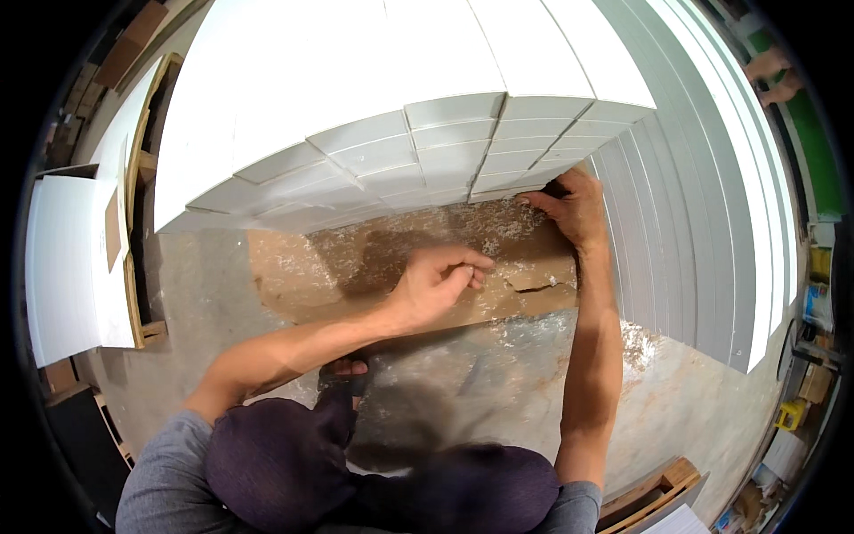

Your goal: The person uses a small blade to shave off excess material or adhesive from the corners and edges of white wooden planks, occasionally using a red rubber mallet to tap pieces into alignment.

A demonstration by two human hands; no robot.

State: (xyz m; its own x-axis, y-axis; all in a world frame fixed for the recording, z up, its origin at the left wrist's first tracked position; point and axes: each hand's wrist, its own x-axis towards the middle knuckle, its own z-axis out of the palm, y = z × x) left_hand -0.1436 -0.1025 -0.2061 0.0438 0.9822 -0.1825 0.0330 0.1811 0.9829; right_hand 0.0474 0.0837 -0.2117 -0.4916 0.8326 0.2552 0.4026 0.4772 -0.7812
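Note:
A tall stack of white boards [454,107] stands in front of me, its end faces toward me. At the stack's lower right corner, my right hand [578,214] grips a bottom board, thumb at the near edge; the other fingers are partly hidden. My left hand [431,285] hovers over a brown cardboard sheet [356,258] with fingers curled and thumb against them. Anything between them is too small to make out. White flakes litter the cardboard, which has a dark tear near its right side.
Long grey-white panels [685,240] line the right side. A wooden-framed white panel [133,222] stands on the left. Bare concrete floor [480,392] with white crumbs lies beneath me. A wooden pallet [649,494] sits at lower right. Another person's hands [774,76] show at far upper right.

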